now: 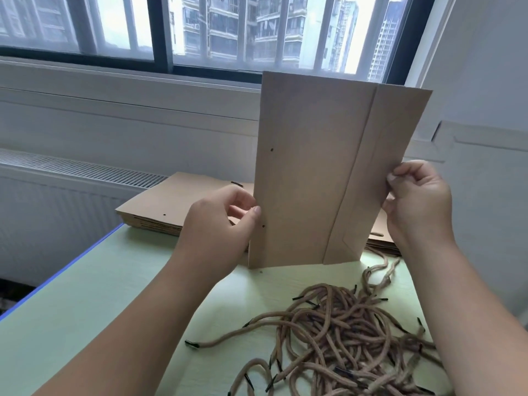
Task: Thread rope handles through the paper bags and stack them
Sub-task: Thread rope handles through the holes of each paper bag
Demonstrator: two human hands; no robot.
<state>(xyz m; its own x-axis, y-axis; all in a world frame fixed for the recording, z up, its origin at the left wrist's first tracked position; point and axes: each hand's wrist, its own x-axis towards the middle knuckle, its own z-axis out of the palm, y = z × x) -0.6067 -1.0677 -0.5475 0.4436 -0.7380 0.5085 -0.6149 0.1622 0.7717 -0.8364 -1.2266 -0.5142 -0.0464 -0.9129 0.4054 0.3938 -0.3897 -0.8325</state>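
Note:
A flat brown paper bag [314, 172] stands on end on the pale green table [85, 310], turned sideways, with two small punched holes along its left edge. My left hand [220, 224] pinches that left edge near the lower hole. My right hand [417, 201] grips the bag's right edge at about the same height. A tangle of brown rope handles [343, 338] with black tips lies on the table in front of the bag, to the right. No rope passes through the held bag's holes.
A stack of flat brown bags [171, 207] lies behind the held bag, at the table's far side. A white radiator and window sill run along the left and back. The table's blue-edged left rim [65, 270] drops off beside the radiator.

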